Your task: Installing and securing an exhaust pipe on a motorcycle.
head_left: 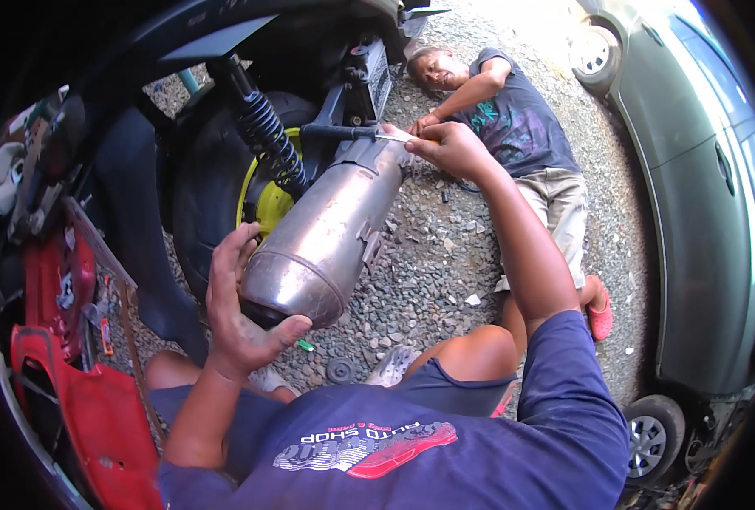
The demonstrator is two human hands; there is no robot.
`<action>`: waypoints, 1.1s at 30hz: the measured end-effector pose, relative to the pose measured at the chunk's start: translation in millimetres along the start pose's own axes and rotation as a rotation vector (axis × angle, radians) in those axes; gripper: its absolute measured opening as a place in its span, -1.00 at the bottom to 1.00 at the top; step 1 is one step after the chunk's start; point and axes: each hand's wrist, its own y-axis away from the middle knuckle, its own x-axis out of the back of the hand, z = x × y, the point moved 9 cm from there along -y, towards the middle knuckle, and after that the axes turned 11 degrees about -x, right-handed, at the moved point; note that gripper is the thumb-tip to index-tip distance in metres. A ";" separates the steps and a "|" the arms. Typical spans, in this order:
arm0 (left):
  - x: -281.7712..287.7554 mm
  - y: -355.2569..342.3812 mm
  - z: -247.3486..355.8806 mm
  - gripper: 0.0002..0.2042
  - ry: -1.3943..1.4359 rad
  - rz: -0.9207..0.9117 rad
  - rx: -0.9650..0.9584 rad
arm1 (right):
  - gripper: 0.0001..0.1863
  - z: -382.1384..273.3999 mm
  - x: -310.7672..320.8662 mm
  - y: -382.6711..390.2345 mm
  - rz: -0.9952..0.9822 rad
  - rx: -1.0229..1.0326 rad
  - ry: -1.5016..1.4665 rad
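Note:
A silver exhaust muffler (pixel 326 229) slants beside the rear wheel of a motorbike or scooter. My left hand (pixel 250 310) cups its rounded near end, thumb below and fingers along the left side. At the far end my right hand (pixel 455 153) is closed around a screwdriver (pixel 392 138), its thin metal shaft pointing left at the black bracket arm (pixel 339 132). Fingers hide most of the handle. Just beyond, a co-worker (pixel 522 127) lies sideways on the gravel with hands close to the muffler's far end; what those hands touch is hidden.
Left of the muffler are a coil shock absorber (pixel 271 132) and a black tyre (pixel 199 195) on a yellow rim (pixel 267 200). Red body panels (pixel 88 399) lie at the left. A dark green car (pixel 692 195) stands at the right. Gravel (pixel 432 280) covers the ground.

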 end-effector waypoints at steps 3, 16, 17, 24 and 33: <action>-6.4 -12.9 1.3 0.14 -0.006 -0.057 -0.020 | -0.39 21.9 -14.4 -16.9 0.015 0.063 -0.128; -23.1 -23.0 34.3 -0.23 -0.223 -0.150 -0.154 | -0.41 -25.3 26.5 12.8 0.014 0.033 -0.024; -24.7 -23.7 33.4 -0.23 -0.223 -0.156 -0.161 | -0.42 -26.0 28.5 17.1 0.033 -0.022 0.002; -20.8 -22.0 31.2 -0.26 -0.225 -0.167 -0.155 | -0.43 -18.9 20.6 32.4 0.168 -0.117 0.032; -15.9 -25.2 23.3 -0.23 -0.145 -0.157 -0.097 | -0.50 11.8 2.3 -4.3 0.226 -0.078 -0.343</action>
